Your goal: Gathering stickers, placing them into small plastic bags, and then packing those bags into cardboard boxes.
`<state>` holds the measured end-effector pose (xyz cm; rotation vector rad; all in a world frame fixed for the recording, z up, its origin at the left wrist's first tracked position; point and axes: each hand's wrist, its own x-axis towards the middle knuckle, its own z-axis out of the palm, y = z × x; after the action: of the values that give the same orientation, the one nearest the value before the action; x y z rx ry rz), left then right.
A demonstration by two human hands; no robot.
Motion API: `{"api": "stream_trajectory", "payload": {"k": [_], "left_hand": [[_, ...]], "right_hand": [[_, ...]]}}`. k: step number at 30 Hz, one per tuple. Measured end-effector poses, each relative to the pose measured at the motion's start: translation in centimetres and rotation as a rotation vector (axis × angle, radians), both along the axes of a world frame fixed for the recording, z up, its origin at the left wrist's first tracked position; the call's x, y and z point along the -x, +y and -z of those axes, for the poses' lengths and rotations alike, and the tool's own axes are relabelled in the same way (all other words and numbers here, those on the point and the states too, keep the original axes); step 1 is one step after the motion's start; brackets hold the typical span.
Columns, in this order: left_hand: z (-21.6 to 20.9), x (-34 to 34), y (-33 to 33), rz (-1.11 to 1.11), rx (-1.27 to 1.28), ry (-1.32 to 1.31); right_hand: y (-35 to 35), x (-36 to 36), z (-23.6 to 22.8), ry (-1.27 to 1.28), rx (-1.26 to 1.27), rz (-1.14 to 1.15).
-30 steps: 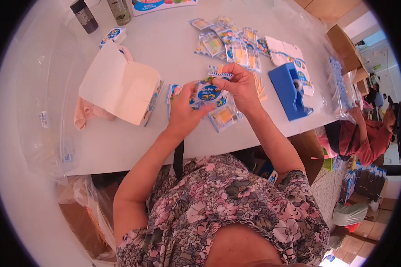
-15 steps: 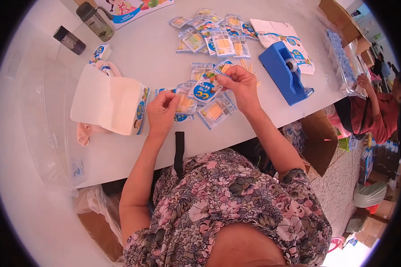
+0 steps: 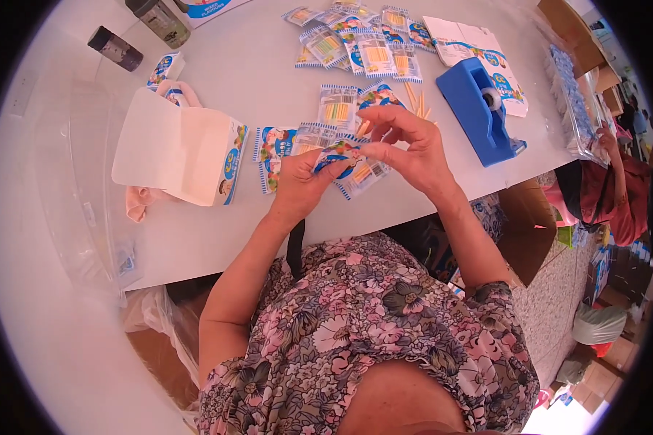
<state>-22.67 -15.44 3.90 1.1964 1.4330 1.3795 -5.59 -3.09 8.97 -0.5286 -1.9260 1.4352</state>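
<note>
My left hand (image 3: 301, 183) is closed, its thumb and fingers pinching a small printed packet (image 3: 339, 155) with blue striped ends. Just to the right, my right hand (image 3: 411, 151) has its thumb at the packet's edge, the index finger raised apart from it. Pale thin sticks (image 3: 363, 129) show between that thumb and index finger; whether they are in the packet is unclear. Under and around the hands lie more flat packets (image 3: 337, 106), some with coloured sticks visible through clear film. Loose yellowish sticks (image 3: 418, 101) lie beyond my right hand.
A pile of packets (image 3: 374, 54) lies farther back. To the right stand a blue tape dispenser (image 3: 474, 109) and flattened white cartons (image 3: 479, 43). An open white box (image 3: 174, 148) sits at left, near two dark bottles (image 3: 115, 48). Another person (image 3: 624, 188) is at far right.
My left hand has moved right and now grips the packet that my right hand pinched before. The right thumb and index finger have spread apart. The packet has tilted lower, and the view has shifted slightly.
</note>
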Motion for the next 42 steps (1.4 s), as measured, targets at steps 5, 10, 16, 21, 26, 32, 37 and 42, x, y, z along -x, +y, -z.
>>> {"api": "stream_trajectory", "payload": {"k": [5,10,16,21,26,32,37,42], "left_hand": [[-0.2,-0.4,-0.4,0.010,-0.003,-0.016],[-0.6,0.1,-1.8,0.063,0.171,-0.097],[0.4,-1.3,-2.9,0.041,0.065,-0.206],[0.5,-2.0,-2.5,0.142,0.145,-0.243],[-0.1,-1.8,-2.1,0.083,0.030,-0.159],[-0.9,-2.0,-1.9,0.032,0.057,0.111],[-0.7,-2.6,-1.4,0.014,-0.009,0.154],[-0.1,-2.6,-1.3,0.122,-0.051,0.229]], "right_hand": [[0.7,0.6,-0.4,0.012,-0.083,-0.070],[-1.4,0.6,0.6,-0.061,0.063,-0.101],[-3.8,-0.6,1.9,-0.166,-0.214,-0.043],[-3.1,-1.9,0.4,-0.099,-0.046,0.029],[-3.1,-2.3,-1.0,-0.128,-0.200,0.036],[-2.6,-2.3,-1.2,-0.009,-0.425,0.017],[-2.9,-2.7,-1.3,-0.159,-0.585,-0.003],[-1.0,-4.3,-0.7,-0.044,-0.463,-0.252]]}}
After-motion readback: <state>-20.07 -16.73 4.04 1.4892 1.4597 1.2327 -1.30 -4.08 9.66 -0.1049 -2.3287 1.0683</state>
